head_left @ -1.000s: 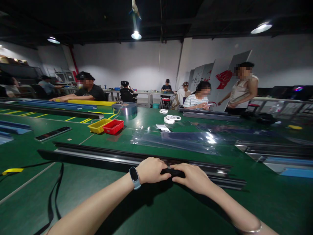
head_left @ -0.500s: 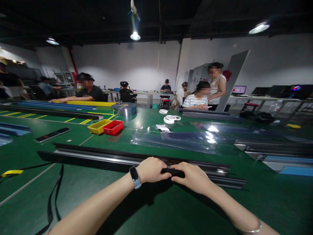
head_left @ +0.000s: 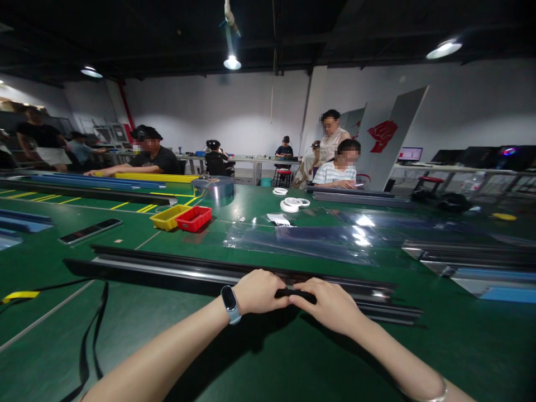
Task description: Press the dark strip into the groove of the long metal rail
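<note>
A long black metal rail [head_left: 167,269] lies across the green table [head_left: 268,363] in front of me. My left hand [head_left: 258,291] and my right hand [head_left: 330,304] rest side by side on the rail's near edge, fingers curled and pinching a narrow black strip [head_left: 295,293] that runs along it. A watch with a pale band sits on my left wrist. A thin bracelet circles my right wrist. A loose black strip [head_left: 90,340] trails over the table at the lower left.
Clear plastic sheets [head_left: 318,237] lie beyond the rail. A yellow bin [head_left: 167,216] and a red bin [head_left: 193,218] stand left of centre, white tape rolls [head_left: 293,204] further back. More rails [head_left: 473,257] lie on the right. Several people sit at the far side; one stands.
My hands stay on the rail and strip. The standing person in the background has walked from the right to behind the seated person in the striped shirt.
</note>
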`<state>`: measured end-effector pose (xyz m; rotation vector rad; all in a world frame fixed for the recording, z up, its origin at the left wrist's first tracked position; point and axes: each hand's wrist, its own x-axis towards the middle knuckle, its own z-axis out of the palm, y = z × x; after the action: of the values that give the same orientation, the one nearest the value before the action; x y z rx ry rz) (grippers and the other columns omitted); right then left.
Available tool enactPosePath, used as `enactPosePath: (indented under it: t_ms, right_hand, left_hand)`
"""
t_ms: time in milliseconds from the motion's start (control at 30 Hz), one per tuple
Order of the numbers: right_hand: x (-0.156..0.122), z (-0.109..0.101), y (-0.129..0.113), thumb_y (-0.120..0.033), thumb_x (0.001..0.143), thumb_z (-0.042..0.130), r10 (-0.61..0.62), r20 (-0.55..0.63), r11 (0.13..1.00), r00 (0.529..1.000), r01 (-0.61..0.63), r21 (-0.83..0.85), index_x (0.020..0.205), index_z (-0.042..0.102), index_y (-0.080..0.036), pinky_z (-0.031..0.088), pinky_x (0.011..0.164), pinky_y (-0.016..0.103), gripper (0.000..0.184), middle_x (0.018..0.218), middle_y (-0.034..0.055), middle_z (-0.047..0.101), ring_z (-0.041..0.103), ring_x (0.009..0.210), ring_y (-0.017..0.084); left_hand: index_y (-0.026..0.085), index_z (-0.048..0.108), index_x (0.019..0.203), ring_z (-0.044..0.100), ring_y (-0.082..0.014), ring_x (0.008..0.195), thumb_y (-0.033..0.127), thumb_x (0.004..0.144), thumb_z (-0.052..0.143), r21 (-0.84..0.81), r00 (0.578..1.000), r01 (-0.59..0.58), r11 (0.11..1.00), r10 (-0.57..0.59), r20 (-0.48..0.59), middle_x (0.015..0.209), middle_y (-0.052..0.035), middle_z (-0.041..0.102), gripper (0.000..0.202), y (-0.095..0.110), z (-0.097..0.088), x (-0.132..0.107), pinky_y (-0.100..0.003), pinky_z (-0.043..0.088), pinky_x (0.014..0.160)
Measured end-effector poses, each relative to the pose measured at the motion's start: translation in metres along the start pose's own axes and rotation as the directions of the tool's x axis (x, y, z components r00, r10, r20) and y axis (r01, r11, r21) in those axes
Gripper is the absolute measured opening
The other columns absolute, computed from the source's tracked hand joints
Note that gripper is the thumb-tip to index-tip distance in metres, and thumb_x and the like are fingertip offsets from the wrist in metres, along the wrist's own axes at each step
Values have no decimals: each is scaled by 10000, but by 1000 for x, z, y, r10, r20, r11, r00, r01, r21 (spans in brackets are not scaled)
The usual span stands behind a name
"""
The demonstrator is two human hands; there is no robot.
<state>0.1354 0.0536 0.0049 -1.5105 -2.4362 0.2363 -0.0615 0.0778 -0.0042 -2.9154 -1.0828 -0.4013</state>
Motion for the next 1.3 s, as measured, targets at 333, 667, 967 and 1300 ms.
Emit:
enactPosePath:
  t_ms: [333,667,967,1300]
  right_hand:
    - [-1,0,0,-595,785,286,-2,-13,1000,1000,2,0,964,628,-270,403,747,292,505,930,30,638,574,862,189]
    - [1,8,7,-400,880,190,21,-71,995,997,-28,-94,876,637,-194,414,696,243,492,785,69,654,600,792,168]
    - [3,10,8,-353,875,202,35,-79,990,996,-45,-131,832,638,-175,415,716,260,474,763,86,655,599,790,184]
    - [4,16,12,-344,871,215,30,-117,981,993,-51,-187,865,629,-182,418,691,262,445,766,84,649,598,786,187]
  left_hand:
    - [179,631,797,601,-186,761,508,813,361,-47,999,37,998,-36,6,766,-55,648,425,1,-1,-1,-255,418,681]
    - [183,629,805,599,-183,781,498,810,381,-35,1000,26,999,-26,10,779,-51,649,401,1,-3,-1,-255,419,698]
    - [182,628,799,598,-187,786,501,806,387,-50,999,38,998,-37,20,791,-51,650,399,2,-3,-1,-260,418,709]
    - [183,621,776,603,-191,756,497,816,365,-18,1000,6,1000,-6,2,773,-44,648,407,1,-2,-1,-267,422,680]
